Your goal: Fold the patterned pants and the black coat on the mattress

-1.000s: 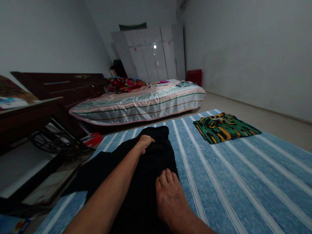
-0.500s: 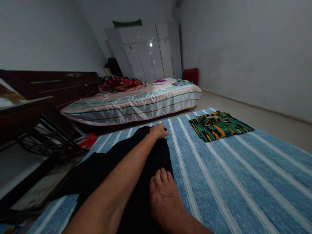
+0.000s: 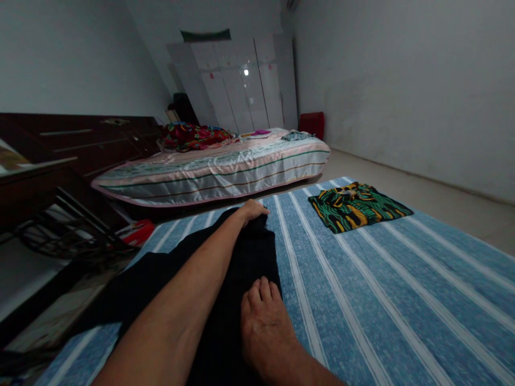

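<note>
A black garment [image 3: 237,268] lies spread on a blue and white striped sheet [image 3: 382,300]. My left hand [image 3: 251,210] reaches far forward to the garment's far edge, fingers curled down on the cloth. My right hand [image 3: 261,316] lies flat on the garment near its right edge, fingers stretched out and pressing the cloth down. A folded green, yellow and black patterned garment [image 3: 356,205] rests on the sheet to the right, apart from both hands.
A low mattress [image 3: 213,174] with striped cover and a heap of colourful cloth [image 3: 189,136] lies beyond the sheet. Dark wooden furniture [image 3: 76,145] and a metal frame [image 3: 60,230] stand at left. White wardrobe doors [image 3: 237,91] and a red box [image 3: 311,123] are at the back.
My left hand moved from the middle of the garment out to its far edge. My right hand stayed flat on the cloth. The view shifted a little to the right.
</note>
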Tool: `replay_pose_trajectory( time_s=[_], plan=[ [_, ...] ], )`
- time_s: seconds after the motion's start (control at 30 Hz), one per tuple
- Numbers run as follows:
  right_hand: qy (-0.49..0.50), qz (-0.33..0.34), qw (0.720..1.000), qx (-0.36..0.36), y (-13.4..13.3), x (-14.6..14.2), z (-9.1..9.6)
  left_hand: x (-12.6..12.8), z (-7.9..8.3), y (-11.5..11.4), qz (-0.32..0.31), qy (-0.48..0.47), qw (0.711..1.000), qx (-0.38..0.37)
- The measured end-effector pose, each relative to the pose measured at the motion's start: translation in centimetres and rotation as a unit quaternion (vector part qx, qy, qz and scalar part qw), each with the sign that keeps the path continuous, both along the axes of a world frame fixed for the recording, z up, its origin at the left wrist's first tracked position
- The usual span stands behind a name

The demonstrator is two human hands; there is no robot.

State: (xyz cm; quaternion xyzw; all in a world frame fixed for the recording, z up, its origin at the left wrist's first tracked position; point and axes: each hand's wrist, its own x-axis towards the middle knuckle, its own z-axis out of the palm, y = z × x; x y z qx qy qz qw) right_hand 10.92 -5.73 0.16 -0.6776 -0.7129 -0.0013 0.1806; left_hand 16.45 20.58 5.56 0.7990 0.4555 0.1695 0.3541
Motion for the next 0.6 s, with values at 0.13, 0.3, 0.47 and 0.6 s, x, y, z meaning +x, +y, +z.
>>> replay_pose_trajectory(
  time_s=[0.13,0.3,0.47,0.6],
  plan=[
    [0.005,0.001,1.000,0.002,-0.1,-0.1,-0.3,0.1,0.3,0.6,0.038,-0.062,0.997,-0.039],
    [0.008,0.001,1.000,0.005,0.2,-0.1,-0.5,0.7,-0.4,1.4,0.070,-0.125,0.989,-0.044],
    [0.015,-0.005,1.000,0.009,0.2,-0.2,-0.7,1.5,-2.2,1.5,0.078,-0.128,0.989,0.007],
    [0.019,0.001,1.000,0.008,0.0,-0.2,-0.5,1.6,-2.9,1.3,0.040,-0.080,0.995,0.034]
  ],
)
